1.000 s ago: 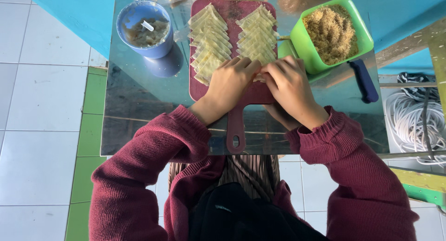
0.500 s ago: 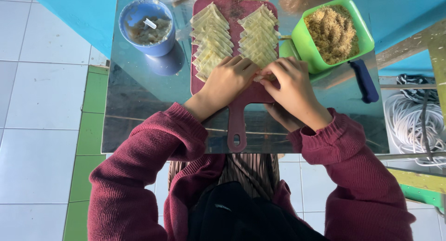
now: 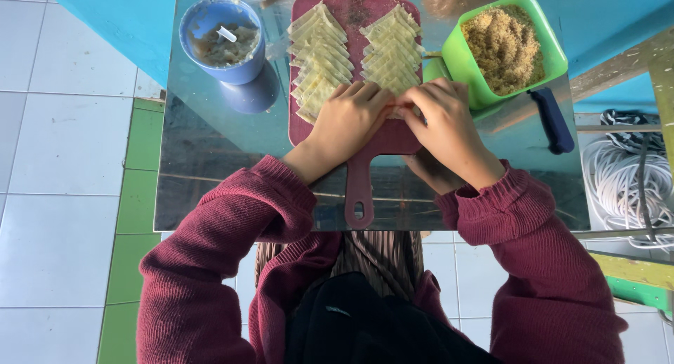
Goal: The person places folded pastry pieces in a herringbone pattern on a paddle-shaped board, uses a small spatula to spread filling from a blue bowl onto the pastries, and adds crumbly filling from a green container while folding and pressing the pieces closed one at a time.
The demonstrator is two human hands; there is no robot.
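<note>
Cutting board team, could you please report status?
Both hands pressed together over a wrapper on the red cutting board. Folded wrappers stacked behind. Nothing obstructing.

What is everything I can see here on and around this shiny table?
Dark red plastic cutting board with handle: one, centre of the table.
Pale yellow folded dough wrappers: two overlapping rows, on the board.
Blue round bowl: one, left of the board, holding a greyish mix and a white utensil.
Green square plastic container: one, right of the board, full of brown crumbly filling.
Dark blue handle: one, below the container.
Reflective metal table: one.
White coiled cord: one, far right.
Left hand: on the board, fingers meeting the right hand over a small piece.
Right hand: on the board, beside it.
</note>
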